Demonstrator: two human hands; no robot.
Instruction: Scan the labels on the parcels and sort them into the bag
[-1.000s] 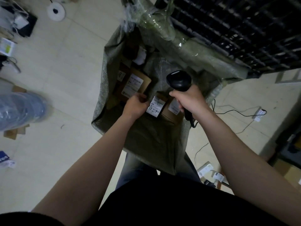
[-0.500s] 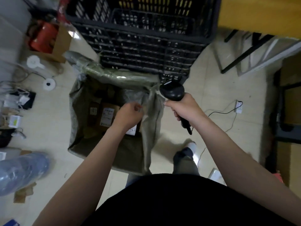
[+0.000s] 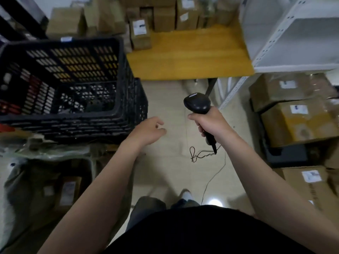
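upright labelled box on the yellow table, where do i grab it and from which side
Probably pinch the upright labelled box across its top, left hand coming from the front over the yellow table: it stands tall, and other boxes crowd its back and left.

No text, number or brand legible; frame blurred throughout. White labels noted, all unreadable: one on the upright carton point(image 3: 140, 36) on the bench point(image 3: 192, 57), showing only a dark smear of print. At right, one each on the top carton point(image 3: 286, 90), middle carton point(image 3: 300, 121) and lowest carton point(image 3: 308, 186). A pale one on a parcel point(image 3: 68, 191) inside the bag point(image 3: 11, 189). Small white tag point(image 3: 66, 39) on the far rim of the crate point(image 3: 126, 99). Pale sticker on top of the scanner point(image 3: 197, 103), no characters resolvable.
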